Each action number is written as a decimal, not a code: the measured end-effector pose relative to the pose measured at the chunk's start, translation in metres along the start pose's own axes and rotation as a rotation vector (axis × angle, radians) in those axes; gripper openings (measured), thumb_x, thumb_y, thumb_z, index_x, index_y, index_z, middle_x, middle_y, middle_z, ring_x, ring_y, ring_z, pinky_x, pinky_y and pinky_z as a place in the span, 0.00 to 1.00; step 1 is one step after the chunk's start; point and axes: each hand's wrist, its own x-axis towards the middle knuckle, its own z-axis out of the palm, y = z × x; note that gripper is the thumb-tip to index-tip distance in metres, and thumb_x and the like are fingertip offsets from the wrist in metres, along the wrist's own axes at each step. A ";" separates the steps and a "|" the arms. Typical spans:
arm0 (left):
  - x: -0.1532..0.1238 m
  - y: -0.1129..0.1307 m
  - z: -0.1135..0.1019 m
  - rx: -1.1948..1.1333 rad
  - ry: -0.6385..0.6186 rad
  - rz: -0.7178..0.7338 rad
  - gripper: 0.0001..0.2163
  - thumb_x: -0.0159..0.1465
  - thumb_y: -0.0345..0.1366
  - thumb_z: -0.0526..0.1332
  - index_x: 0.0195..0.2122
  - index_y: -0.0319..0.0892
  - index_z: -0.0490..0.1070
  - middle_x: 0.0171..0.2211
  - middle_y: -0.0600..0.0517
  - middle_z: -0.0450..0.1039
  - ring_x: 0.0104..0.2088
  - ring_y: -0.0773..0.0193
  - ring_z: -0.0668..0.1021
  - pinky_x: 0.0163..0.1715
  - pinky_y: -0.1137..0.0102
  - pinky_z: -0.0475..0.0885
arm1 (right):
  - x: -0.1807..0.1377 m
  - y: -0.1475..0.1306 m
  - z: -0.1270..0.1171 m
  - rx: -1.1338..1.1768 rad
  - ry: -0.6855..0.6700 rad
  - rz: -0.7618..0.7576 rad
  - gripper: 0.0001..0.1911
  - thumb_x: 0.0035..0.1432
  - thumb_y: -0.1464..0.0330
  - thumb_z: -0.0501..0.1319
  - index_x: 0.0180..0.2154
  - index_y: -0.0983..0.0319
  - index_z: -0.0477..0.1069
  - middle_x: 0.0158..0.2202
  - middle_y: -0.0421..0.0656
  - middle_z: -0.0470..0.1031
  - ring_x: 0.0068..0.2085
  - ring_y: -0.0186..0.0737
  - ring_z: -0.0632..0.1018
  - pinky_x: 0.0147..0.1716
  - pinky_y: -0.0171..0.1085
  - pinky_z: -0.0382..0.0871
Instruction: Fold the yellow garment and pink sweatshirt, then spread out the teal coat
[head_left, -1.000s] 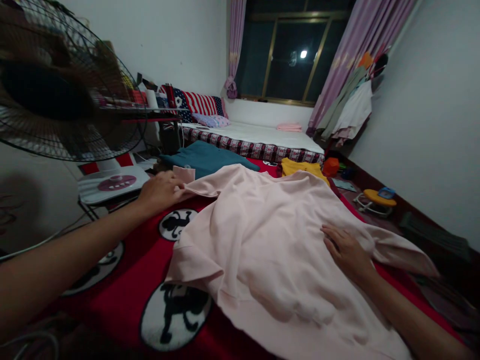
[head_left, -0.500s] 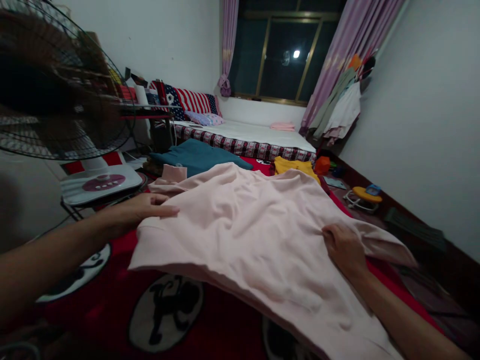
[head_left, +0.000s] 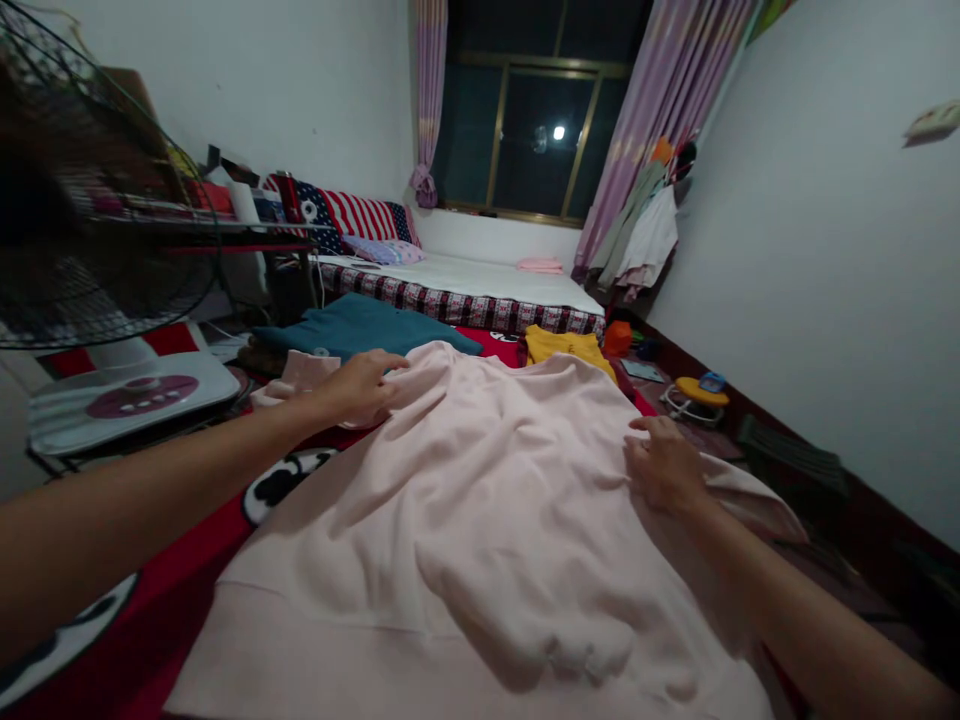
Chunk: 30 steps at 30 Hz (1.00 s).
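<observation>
L hand [head_left: 358, 388] fingers curled on far-left shoulder of pink top [head_left: 480, 500] | R hand [head_left: 664, 462] flat, loose on right shoulder | top spread on red blanket [head_left: 161, 590], long axis running away from wearer | both hands at far end, L slightly farther

One view only, from your head, tilted forward and down over your arms. It sits close above the pink garment [head_left: 480, 520] on the red blanket [head_left: 157, 600], facing along the room to the window [head_left: 525, 140], fan [head_left: 90, 200] near left.
</observation>
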 end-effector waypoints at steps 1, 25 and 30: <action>0.013 0.007 0.009 0.017 0.013 0.007 0.22 0.59 0.41 0.54 0.54 0.41 0.71 0.50 0.46 0.74 0.47 0.55 0.76 0.48 0.69 0.69 | 0.007 -0.004 0.001 -0.058 -0.031 0.004 0.14 0.60 0.65 0.55 0.47 0.61 0.71 0.49 0.49 0.72 0.41 0.46 0.77 0.36 0.39 0.65; 0.100 0.031 0.076 0.126 0.230 -0.268 0.18 0.61 0.33 0.56 0.53 0.44 0.68 0.54 0.42 0.66 0.43 0.53 0.77 0.42 0.63 0.71 | 0.087 -0.015 0.019 -0.294 -0.350 0.236 0.15 0.57 0.68 0.57 0.46 0.66 0.72 0.44 0.57 0.77 0.47 0.58 0.77 0.41 0.48 0.70; 0.112 0.076 0.091 -0.015 0.070 0.048 0.15 0.63 0.33 0.53 0.49 0.42 0.73 0.50 0.44 0.72 0.46 0.54 0.76 0.45 0.66 0.69 | 0.106 -0.046 0.035 -0.123 -0.155 0.215 0.34 0.57 0.62 0.60 0.62 0.63 0.54 0.46 0.55 0.76 0.48 0.55 0.77 0.42 0.45 0.69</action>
